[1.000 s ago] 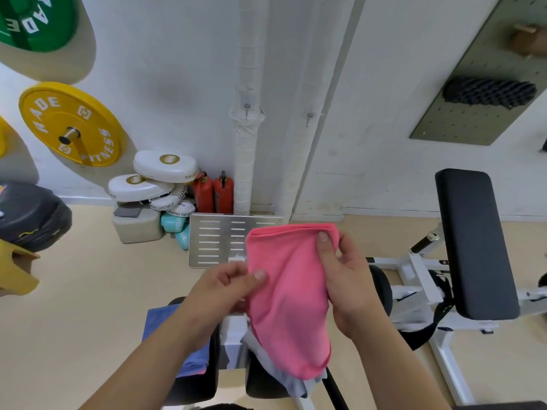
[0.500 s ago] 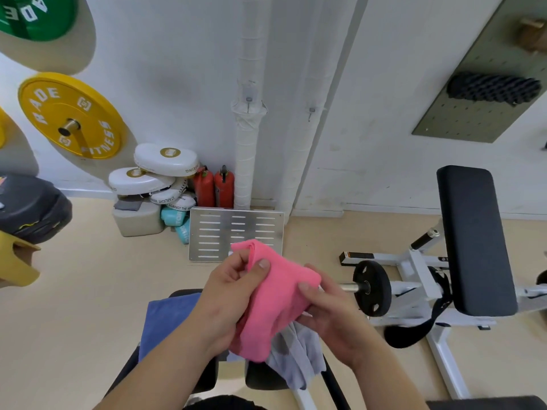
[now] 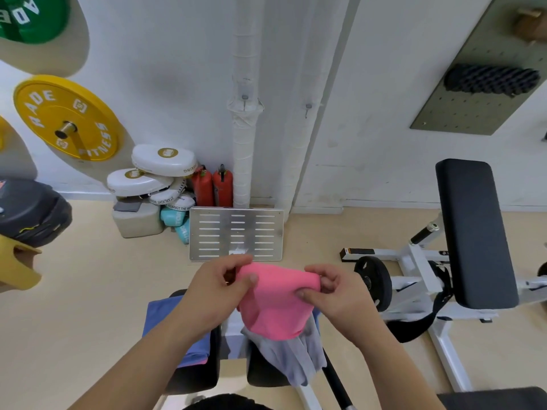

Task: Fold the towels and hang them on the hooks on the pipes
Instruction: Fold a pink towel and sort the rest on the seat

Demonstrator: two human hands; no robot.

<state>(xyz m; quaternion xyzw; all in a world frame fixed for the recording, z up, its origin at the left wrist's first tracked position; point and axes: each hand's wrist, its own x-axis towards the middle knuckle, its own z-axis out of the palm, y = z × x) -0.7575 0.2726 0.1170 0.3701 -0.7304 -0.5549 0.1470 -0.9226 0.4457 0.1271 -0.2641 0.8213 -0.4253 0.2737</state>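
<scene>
Fingers [image 3: 228,264] of left hand [image 3: 213,294] and right hand [image 3: 340,300] pinch towel [image 3: 275,303] at top edge, mid-fold
Next, by judgement: square the fold, then lift to hook [image 3: 245,99] on pipe [image 3: 244,161]

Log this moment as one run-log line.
step: folding | pink towel: held up by top edge | left hand: pinches it | right hand: pinches it | hooks: bare | blue towel, grey towel: not yet hung

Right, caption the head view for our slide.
Left hand and right hand pinch the pink towel above a blue towel and a grey towel; hooks ahead bare.
</scene>
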